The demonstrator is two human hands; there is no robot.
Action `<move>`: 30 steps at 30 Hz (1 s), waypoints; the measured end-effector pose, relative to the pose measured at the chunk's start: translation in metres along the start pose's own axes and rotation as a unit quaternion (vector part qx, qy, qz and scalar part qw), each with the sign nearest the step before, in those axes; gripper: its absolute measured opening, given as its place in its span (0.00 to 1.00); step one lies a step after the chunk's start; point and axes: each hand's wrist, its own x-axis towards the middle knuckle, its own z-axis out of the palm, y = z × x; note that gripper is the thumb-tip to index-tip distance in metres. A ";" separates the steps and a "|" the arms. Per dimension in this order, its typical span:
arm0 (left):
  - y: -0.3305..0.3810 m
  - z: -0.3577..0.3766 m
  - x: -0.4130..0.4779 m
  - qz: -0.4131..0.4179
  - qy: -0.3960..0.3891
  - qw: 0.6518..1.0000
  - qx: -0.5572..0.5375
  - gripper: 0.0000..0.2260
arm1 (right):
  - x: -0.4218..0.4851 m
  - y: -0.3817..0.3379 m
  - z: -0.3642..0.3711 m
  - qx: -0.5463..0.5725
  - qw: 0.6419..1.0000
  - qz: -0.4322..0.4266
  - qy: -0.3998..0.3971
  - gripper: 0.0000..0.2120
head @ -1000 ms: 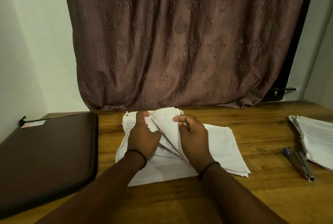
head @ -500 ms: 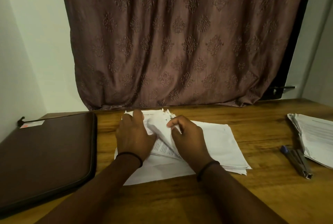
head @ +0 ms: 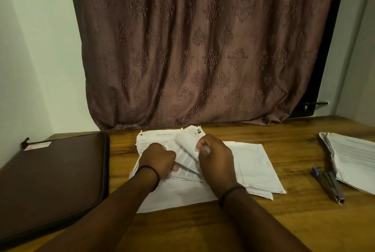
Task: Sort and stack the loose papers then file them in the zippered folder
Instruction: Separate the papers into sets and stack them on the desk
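Head view: brown grained wooden table [head: 284, 221] runs wall to wall, its far edge against a mauve embossed fabric curtain [head: 192, 48]. Loose white printed papers [head: 253, 166] sit mid-table in a fanned, uneven pile with edges misaligned and corners ragged at the far side; the top sheets are curled upward. Left hand [head: 158, 160] is on the pile's left part with fingers curled into the sheets and the thumb tucked against the lifted pages, gripping them. Right hand [head: 217, 162] has its fingers bent, pinching the rolled-up edge of the raised sheets. Both wrists carry thin black bands. Dark brown zippered folder [head: 52, 180], smooth and leather-like with rounded corners, lies flat and closed on the left, just beside the pile but not touching it, with a small pale label [head: 37, 146] at its far corner. Second stack of white papers [head: 353, 160] lies at the right edge, well apart. Blue-capped pen and a grey metal piece [head: 328, 184] lie next to that stack. Bare wood shows in front of the pile and between the pile and the pen.
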 end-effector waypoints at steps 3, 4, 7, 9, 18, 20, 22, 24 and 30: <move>0.013 0.001 0.002 0.009 0.060 0.997 -0.042 0.08 | 0.002 -0.001 -0.006 -0.036 0.991 -0.092 0.093 0.08; 0.017 0.002 0.004 0.028 0.097 0.994 -0.036 0.10 | 0.002 -0.001 -0.008 -0.047 0.985 -0.123 0.115 0.06; 0.035 0.003 0.008 0.074 0.180 0.981 -0.021 0.11 | 0.000 -0.006 -0.016 -0.073 0.972 -0.163 0.150 0.07; 0.051 0.000 0.009 0.122 0.225 0.967 -0.015 0.11 | -0.001 -0.008 -0.019 -0.086 0.969 -0.175 0.153 0.15; 0.093 -0.067 0.026 0.206 0.400 0.893 0.033 0.16 | 0.002 0.008 -0.014 -0.130 0.972 -0.177 0.083 0.06; 0.084 -0.086 0.033 0.173 0.399 0.900 0.036 0.16 | 0.002 0.010 -0.007 -0.150 0.973 -0.171 0.039 0.10; 0.067 -0.100 0.041 0.121 0.384 0.914 0.044 0.16 | 0.000 0.009 0.000 -0.173 0.968 -0.179 0.003 0.11; 0.044 -0.106 0.048 0.074 0.377 0.921 0.068 0.15 | -0.001 0.007 0.006 -0.192 0.962 -0.194 -0.024 0.11; -0.006 -0.114 0.059 -0.003 0.344 0.935 0.089 0.13 | -0.004 0.006 0.017 -0.241 0.927 -0.235 -0.166 0.15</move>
